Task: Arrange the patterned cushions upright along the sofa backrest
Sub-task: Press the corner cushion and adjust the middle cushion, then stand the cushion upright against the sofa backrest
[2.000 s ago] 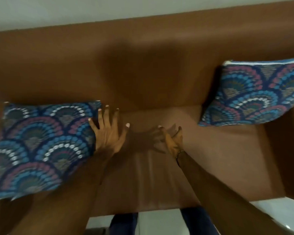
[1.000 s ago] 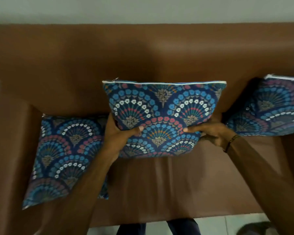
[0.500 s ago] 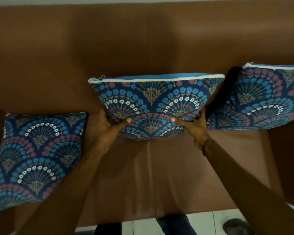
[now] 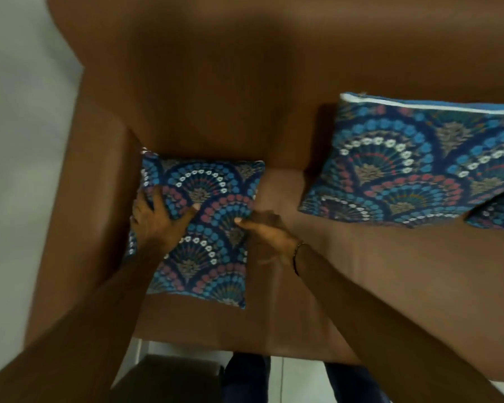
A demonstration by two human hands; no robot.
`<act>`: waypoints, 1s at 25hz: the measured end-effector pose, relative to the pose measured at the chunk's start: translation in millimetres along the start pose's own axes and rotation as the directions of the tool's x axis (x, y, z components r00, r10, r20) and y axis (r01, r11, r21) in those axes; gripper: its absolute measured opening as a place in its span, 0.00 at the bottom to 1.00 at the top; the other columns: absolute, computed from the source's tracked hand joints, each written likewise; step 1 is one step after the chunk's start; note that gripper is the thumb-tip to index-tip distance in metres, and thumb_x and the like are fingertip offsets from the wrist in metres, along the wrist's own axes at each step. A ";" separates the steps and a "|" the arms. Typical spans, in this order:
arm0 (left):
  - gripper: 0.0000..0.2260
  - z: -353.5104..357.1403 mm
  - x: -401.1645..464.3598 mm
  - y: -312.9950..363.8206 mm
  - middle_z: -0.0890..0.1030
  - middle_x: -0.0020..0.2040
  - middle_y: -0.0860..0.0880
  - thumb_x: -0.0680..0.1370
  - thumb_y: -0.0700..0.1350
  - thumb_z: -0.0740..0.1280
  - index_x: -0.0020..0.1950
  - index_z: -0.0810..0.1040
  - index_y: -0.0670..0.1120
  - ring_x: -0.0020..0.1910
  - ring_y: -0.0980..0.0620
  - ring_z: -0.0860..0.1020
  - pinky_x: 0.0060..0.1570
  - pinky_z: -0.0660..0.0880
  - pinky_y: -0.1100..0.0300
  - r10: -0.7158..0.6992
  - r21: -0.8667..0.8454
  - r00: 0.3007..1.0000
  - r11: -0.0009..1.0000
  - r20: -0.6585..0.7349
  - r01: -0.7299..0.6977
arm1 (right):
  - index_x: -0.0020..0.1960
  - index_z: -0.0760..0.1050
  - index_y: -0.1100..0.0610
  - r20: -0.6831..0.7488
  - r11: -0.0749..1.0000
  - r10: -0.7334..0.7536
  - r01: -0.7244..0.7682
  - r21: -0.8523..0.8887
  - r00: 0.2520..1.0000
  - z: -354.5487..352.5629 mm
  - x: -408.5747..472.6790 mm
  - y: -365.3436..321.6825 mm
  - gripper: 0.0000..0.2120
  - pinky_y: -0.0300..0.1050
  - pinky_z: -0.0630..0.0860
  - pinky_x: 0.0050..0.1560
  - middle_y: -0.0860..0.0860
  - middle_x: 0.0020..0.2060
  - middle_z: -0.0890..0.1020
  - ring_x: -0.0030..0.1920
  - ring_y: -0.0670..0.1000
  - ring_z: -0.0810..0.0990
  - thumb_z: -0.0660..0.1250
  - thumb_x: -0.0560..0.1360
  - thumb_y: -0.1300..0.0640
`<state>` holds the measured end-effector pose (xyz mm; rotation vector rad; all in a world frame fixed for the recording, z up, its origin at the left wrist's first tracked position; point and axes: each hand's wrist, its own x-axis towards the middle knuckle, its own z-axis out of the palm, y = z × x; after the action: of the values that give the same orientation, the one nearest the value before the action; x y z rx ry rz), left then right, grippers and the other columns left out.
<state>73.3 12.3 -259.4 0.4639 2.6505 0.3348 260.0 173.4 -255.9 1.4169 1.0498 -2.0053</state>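
Observation:
A blue fan-patterned cushion (image 4: pixel 210 257) lies flat on the brown sofa seat (image 4: pixel 361 271), at the left end beside the armrest (image 4: pixel 90 199). My left hand (image 4: pixel 154 219) grips its left edge with the thumb on top. Gripping its right edge is my right hand (image 4: pixel 269 234), which wears a wrist bracelet. A second matching cushion (image 4: pixel 405 170) stands upright, leaning on the backrest (image 4: pixel 216 97) to the right. Only the corner of a third cushion (image 4: pixel 498 216) shows at the far right edge.
A pale wall (image 4: pixel 18 141) runs along the sofa's left side. My legs (image 4: pixel 245 379) stand on white floor tiles at the seat's front edge, next to a dark boxy object (image 4: pixel 169 376).
Both hands have let go of the middle cushion, which now leans upright on the backrest. They have moved left and taken hold of the flat cushion, and the view has swung left.

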 end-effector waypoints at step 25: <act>0.50 -66.8 71.6 -4.1 0.66 0.83 0.50 0.72 0.56 0.81 0.85 0.55 0.48 0.81 0.53 0.67 0.80 0.66 0.54 0.134 -0.716 0.967 0.652 -0.217 -0.251 | 0.77 0.64 0.57 -0.257 0.640 -0.769 0.703 -0.311 0.586 38.7 50.7 -98.7 0.56 0.45 0.80 0.67 0.46 0.67 0.80 0.66 0.43 0.81 0.90 0.56 0.58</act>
<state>-18.8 24.5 -228.1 0.4472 2.3018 1.4973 147.0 204.2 -265.0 1.4116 2.2543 -2.0959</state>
